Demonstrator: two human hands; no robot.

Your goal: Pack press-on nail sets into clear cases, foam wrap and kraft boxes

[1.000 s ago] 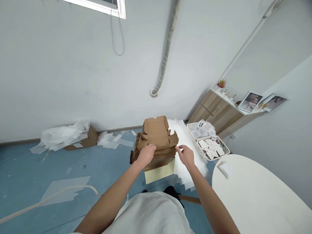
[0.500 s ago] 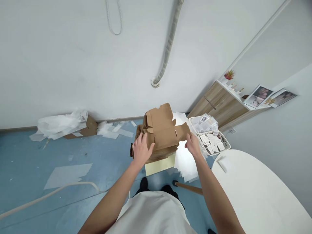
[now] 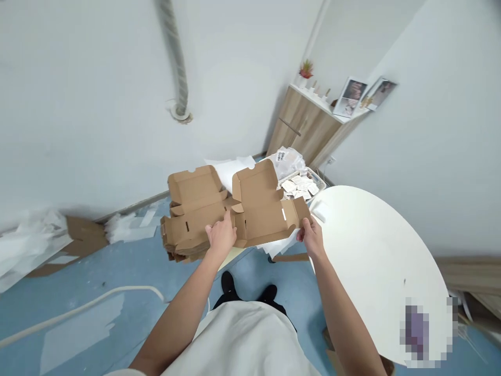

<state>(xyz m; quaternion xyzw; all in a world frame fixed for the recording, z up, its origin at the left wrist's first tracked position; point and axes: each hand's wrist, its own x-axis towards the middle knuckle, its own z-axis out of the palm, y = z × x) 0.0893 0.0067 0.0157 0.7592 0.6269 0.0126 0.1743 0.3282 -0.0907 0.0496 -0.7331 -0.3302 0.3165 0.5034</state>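
Observation:
An unfolded brown cardboard box spans the space between my two hands, its flaps spread flat. My right hand is closed on the flap at its right end. My left hand is at the opposite end, gripping the left flap; its index finger points forward and the other fingers are partly hidden. To the left, a stack of similar flat cardboard boxes sits low, partly behind my left hand. The held box's left edge overlaps the stack.
At right stands a round white table with a small white object near its edge. A white basket of white pieces is beyond the held box. A wooden cabinet stands behind. A pale hose crosses the blue floor.
The top cardboard box has come off the stack and moved right, toward the round table, with both hands. The view has turned right, so more of the table shows.

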